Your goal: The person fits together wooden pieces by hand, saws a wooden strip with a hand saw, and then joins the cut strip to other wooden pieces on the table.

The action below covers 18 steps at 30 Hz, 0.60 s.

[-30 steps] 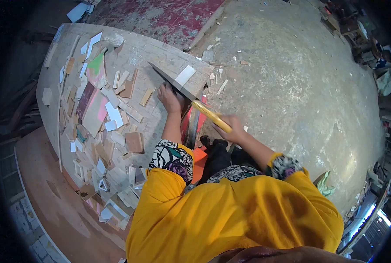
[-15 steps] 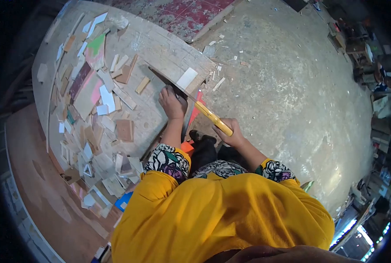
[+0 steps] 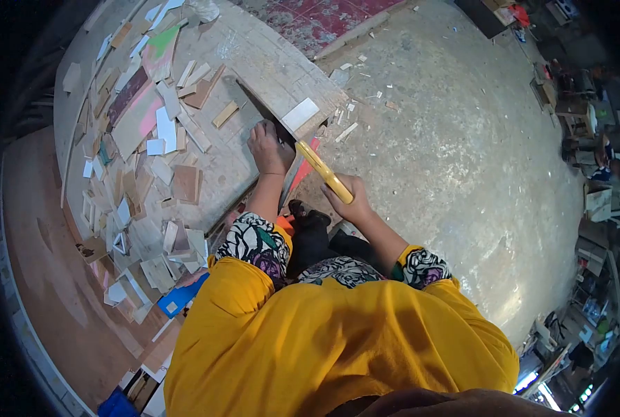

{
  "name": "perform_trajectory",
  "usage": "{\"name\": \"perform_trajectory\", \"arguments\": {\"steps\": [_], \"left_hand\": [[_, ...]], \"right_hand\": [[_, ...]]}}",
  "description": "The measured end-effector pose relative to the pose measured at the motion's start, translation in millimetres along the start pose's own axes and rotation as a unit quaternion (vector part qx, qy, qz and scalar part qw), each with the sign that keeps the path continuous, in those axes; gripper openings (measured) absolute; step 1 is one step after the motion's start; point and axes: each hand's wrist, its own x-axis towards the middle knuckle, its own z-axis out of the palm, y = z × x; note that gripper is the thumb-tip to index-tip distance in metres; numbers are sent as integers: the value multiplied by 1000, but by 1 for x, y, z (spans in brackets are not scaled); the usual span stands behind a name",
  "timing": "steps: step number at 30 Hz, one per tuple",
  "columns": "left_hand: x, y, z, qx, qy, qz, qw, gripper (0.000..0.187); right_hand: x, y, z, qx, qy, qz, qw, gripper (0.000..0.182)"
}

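My right hand point(image 3: 346, 197) is wrapped around the yellow handle of a handsaw point(image 3: 324, 171). The saw's thin dark blade slants up and left across the corner of the worktable point(image 3: 261, 45). Close along the blade's left side is my left hand point(image 3: 269, 147), its fingers curled down at the table edge; what lies under them is dark and cannot be made out. A small white rectangular piece point(image 3: 301, 113) lies just right of the blade, close to the table corner.
Wood offcuts point(image 3: 187, 184) and white scraps crowd the table's left side. A small wood block point(image 3: 225, 114) lies left of the blade. A blue object point(image 3: 182, 295) sits at the table's near edge. Wood bits point(image 3: 346, 132) litter the concrete floor point(image 3: 435, 153).
The saw and my right hand have moved forward and left, away from my body, along the blade's line. My left hand stays beside the blade. The whole view has shifted slightly.
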Motion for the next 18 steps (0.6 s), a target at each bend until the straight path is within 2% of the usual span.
{"name": "perform_trajectory", "arguments": {"steps": [2,7,9,12,15,18], "left_hand": [[0,-2,4,7,13,1,1000,37],[0,-1,1,15,37,16,999,35],[-1,-3,2,14,-22,0,1000,35],[-1,-5,6,23,-13,-12,1000,37],[-2,-1,5,26,-6,-29,999,38],[-1,-1,1,23,-14,-24,999,38]], "right_hand": [[1,5,5,38,-14,3,999,11],[-46,2,-20,31,-12,20,999,13],[-38,4,-16,38,-17,40,998,13],[4,-6,0,27,6,-3,1000,14],[-3,-2,-1,25,-11,-4,1000,13],[-44,13,-22,19,-17,23,999,11]]}}
